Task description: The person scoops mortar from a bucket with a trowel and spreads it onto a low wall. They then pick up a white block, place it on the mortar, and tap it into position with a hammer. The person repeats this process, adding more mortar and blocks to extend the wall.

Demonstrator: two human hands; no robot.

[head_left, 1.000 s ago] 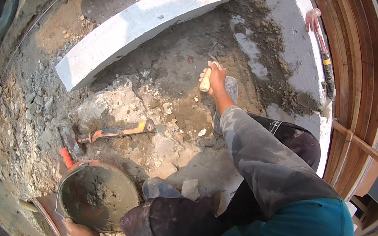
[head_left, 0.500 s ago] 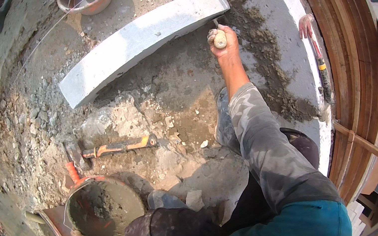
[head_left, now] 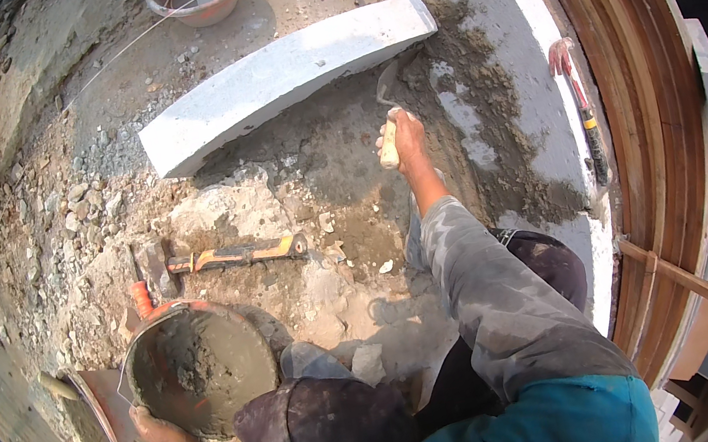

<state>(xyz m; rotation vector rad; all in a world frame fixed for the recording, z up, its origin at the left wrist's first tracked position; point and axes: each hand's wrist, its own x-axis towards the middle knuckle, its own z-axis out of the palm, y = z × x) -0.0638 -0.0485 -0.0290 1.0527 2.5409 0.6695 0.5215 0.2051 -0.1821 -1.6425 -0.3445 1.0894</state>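
Note:
My right hand (head_left: pixel 404 138) is closed around the pale handle of a trowel (head_left: pixel 387 82). Its blade rests at or just above the wet mortar under the right end of a long whitish concrete block (head_left: pixel 291 76); contact is unclear. More mortar (head_left: pixel 483 84) lies in a rough strip along the concrete slab (head_left: pixel 538 108) to the right. At lower left, my left hand (head_left: pixel 160 431) grips the side of an orange bucket (head_left: pixel 164 313), its fingertips partly hidden. Grey mortar (head_left: pixel 208 360) fills much of the bucket, which tilts slightly.
A hammer (head_left: pixel 237 256) with an orange and black handle lies on the rubble. Another red and black tool (head_left: pixel 585 114) rests along the slab's right edge. Far off stands a basin (head_left: pixel 217 8) of water beside metal bars. Curved brown boards (head_left: pixel 658 120) line the right side.
My right hand has pulled the trowel back toward me and slightly left, so its blade now shows. The view has shifted a little. My left hand stays on the bucket.

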